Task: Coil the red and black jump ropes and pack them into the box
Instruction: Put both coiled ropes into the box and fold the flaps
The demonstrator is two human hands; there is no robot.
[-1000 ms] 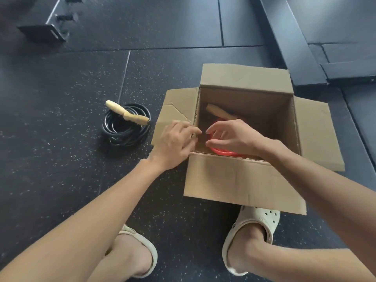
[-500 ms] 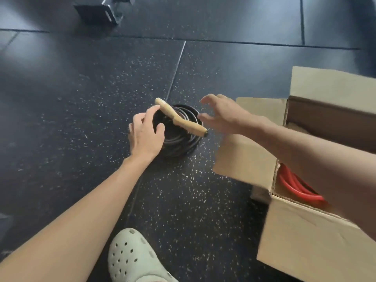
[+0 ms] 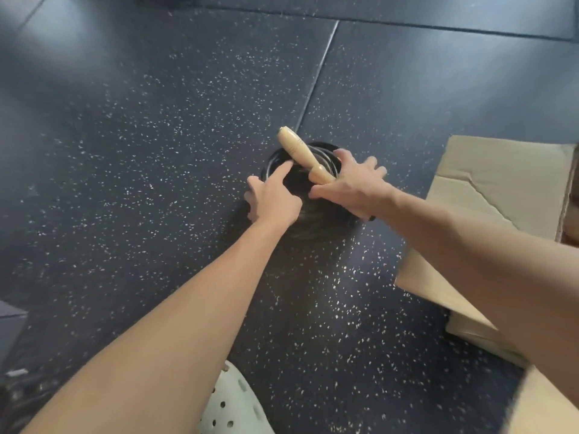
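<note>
The black jump rope [image 3: 322, 147] lies coiled on the dark floor, with a wooden handle [image 3: 297, 151] slanting across its top. My left hand [image 3: 273, 199] grips the coil's left edge, index finger stretched toward the handle. My right hand [image 3: 354, 187] lies over the coil's right side with fingers spread and curled onto the rope, covering the handle's lower end. The cardboard box [image 3: 495, 183] stands at the right with one flap folded out toward the coil. The red rope is out of view.
The floor is black speckled rubber matting with a seam [image 3: 316, 79] running up from the coil. My pale clog shoe [image 3: 232, 408] sits at the bottom centre. A dark object edge [image 3: 9, 327] shows at the left border.
Both hands left the box and came down onto the black coil; a moment ago they hovered beside it. The view swung left, so the box interior and red rope dropped out of sight.
</note>
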